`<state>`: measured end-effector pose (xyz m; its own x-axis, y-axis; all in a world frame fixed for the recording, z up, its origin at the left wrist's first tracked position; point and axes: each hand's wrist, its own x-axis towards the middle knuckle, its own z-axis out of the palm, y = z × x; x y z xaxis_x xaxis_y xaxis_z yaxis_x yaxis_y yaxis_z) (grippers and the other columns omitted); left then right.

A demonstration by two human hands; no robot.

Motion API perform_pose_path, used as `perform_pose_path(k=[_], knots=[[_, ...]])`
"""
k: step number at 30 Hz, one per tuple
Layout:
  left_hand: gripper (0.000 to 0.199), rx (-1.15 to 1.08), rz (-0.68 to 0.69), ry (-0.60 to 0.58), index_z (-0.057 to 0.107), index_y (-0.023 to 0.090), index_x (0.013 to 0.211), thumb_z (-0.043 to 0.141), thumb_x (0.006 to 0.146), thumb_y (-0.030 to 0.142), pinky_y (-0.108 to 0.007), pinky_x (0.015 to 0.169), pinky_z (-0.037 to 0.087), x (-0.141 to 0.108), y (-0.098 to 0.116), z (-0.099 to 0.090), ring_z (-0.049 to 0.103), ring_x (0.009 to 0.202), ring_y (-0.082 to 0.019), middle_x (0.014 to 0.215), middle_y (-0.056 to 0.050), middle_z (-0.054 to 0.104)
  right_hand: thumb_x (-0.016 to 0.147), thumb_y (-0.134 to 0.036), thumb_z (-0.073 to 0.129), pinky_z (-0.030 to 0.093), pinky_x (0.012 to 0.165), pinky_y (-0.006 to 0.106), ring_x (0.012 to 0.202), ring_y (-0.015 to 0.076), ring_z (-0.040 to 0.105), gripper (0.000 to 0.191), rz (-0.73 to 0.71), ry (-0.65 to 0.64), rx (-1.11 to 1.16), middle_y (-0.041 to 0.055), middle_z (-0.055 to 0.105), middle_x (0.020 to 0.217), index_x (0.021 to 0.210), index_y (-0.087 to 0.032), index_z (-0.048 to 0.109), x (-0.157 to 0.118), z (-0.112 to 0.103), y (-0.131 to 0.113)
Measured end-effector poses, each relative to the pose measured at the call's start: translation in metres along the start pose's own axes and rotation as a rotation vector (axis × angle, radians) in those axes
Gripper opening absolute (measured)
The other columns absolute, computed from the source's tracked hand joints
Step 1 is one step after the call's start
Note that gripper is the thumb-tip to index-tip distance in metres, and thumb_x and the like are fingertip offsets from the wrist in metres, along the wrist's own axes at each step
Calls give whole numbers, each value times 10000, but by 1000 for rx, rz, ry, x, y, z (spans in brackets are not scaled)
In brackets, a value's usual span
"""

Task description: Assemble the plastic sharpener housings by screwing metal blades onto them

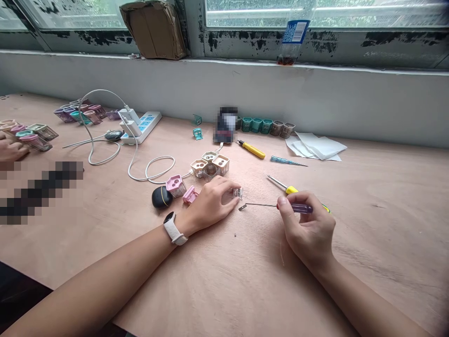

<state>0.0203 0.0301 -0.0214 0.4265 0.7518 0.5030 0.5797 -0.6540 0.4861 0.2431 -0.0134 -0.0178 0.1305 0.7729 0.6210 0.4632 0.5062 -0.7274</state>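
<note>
My left hand (215,201), with a pale watch band on the wrist, rests on the table and pinches a small clear plastic piece (238,193). In my right hand (310,229) is a thin screwdriver with a dark purple handle (300,208), its shaft pointing left. The tip lies beside a small metal blade (242,207), just below the clear piece; whether they touch is hard to tell. A tiny screw (235,235) lies nearer to me on the wood. Close to my left hand are a pink part (190,195) and a pink sharpener (176,186).
Cream sharpeners (210,164), a black case (162,197) and white cables surround my left hand. Behind my right hand lie a yellow screwdriver (291,189), a yellow knife (253,150) and a blue screwdriver (286,161). Another person's hand (12,149) is at far left.
</note>
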Motion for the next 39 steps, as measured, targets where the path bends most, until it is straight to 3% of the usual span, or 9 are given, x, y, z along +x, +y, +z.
perform_pose_path(k=[18,39], knots=[[336,-10,37,-115,642,147,1210,694,882,203,-420,1040,498,0,6,-4,581,1131,-242,1192,-110,643,892,-213,665,461,566,163,588,59,544,181,-14,5,-98,-38,569,670,751,-175,559,-1,-4,0],[421,-34,67,-146,610,174,1278,701,872,238,-468,1068,485,-1,5,-5,564,1174,-271,1220,-122,628,887,-220,658,450,556,222,579,92,551,183,-7,-6,-105,-23,578,659,740,-181,556,-1,-5,1]])
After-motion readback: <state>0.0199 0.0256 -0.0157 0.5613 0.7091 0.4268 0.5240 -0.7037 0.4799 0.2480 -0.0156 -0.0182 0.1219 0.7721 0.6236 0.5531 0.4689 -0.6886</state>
